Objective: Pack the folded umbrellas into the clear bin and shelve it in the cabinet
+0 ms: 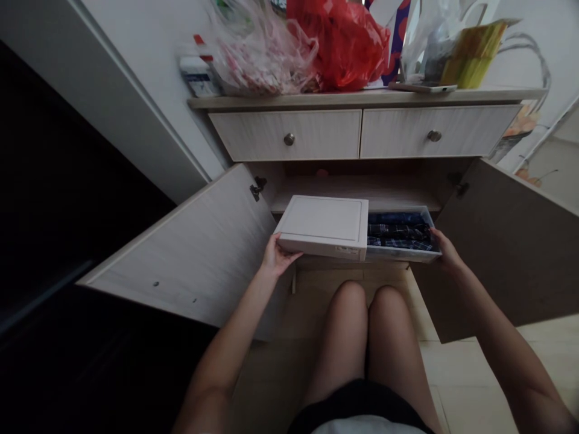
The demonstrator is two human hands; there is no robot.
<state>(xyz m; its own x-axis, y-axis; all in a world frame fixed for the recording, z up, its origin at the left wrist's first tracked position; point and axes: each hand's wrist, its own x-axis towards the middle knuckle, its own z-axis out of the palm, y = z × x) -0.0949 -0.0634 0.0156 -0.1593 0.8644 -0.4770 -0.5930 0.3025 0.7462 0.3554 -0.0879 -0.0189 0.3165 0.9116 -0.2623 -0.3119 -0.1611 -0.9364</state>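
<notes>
Before the pale wood-grain cabinet (289, 135), left hand (278, 256) grasping a white plastic lid (322, 226), right hand (446, 250) grasping a clear bin (402, 256) of navy plaid cloth (398, 232), any tilt risking a spill.

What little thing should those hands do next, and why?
Probably slide the white lid to the right with the left hand, because the checked cloth lies uncovered in the clear box, and the right hand can steady the box's corner.

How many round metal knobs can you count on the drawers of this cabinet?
2. One knob is centred on the left drawer in this view, the other knob on the right drawer; neither is hidden.
</notes>
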